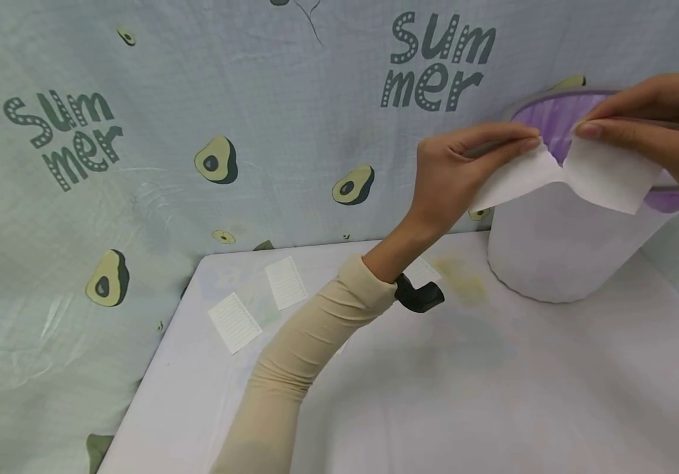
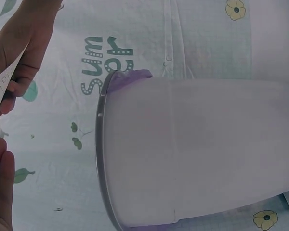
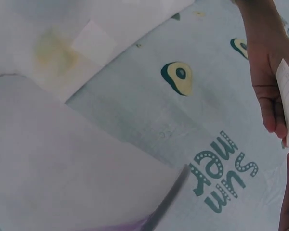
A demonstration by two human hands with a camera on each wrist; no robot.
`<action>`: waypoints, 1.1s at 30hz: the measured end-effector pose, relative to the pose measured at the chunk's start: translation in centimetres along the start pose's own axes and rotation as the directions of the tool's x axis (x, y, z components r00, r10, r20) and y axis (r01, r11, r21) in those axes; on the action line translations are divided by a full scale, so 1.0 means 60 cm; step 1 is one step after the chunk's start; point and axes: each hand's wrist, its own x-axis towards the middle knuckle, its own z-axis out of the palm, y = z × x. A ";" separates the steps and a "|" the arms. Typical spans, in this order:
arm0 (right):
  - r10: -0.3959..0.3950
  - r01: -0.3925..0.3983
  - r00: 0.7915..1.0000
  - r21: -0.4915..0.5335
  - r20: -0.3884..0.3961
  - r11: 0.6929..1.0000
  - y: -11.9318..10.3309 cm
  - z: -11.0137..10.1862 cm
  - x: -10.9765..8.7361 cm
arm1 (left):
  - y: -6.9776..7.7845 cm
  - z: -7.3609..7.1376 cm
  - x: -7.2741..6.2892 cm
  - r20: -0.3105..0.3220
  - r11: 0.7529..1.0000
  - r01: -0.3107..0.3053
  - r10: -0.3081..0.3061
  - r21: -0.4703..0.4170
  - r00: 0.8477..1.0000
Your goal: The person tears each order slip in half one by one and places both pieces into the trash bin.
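Note:
A sheet of white paper [image 1: 606, 174] is held up in front of the bin's rim, with a ragged V-shaped split running down from its top edge between the two hands. My left hand [image 1: 449, 164] pinches the paper left of the split between thumb and fingers. On the other side, my right hand [image 1: 671, 118] pinches it the same way. The two halves still join at the bottom of the split. Small printed boxes show on the paper's other face [image 2: 1, 86] in the left wrist view. Behind the paper stands a white bin [image 1: 553, 250] with a purple liner [image 1: 553, 118].
Printed paper slips [image 1: 235, 322] lie on the white-covered table [image 1: 434, 408], a second slip [image 1: 286, 283] beside them and another [image 1: 422, 271] partly behind my left forearm. A black curved piece [image 1: 419, 296] is at my left wrist. Patterned cloth [image 1: 286, 118] hangs behind.

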 end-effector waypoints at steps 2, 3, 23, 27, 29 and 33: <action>-0.005 0.004 1.000 -0.054 -0.011 0.999 -0.021 0.001 0.001 | 0.003 0.001 0.003 0.008 1.000 -0.001 0.001 0.004 1.000; -0.007 0.006 1.000 -0.082 -0.016 0.997 -0.023 -0.001 0.002 | 0.005 0.002 0.005 0.013 1.000 -0.005 0.005 0.011 1.000; 0.028 -0.059 0.992 -0.260 -0.121 0.964 -0.061 -0.035 0.022 | 0.011 0.021 0.069 0.133 0.953 -0.070 0.031 0.296 0.991; 0.068 -0.096 0.990 -0.226 -0.128 0.969 -0.064 -0.037 0.028 | 0.008 0.022 0.078 0.155 0.936 -0.082 0.030 0.343 0.987; 0.069 -0.093 0.991 -0.218 -0.117 0.971 -0.063 -0.037 0.030 | 0.006 0.022 0.082 0.167 0.924 -0.071 0.008 0.375 0.986; 0.026 -0.042 0.997 -0.235 -0.070 0.971 -0.057 -0.036 0.028 | 0.001 0.025 0.090 0.200 0.893 -0.016 -0.083 0.449 0.976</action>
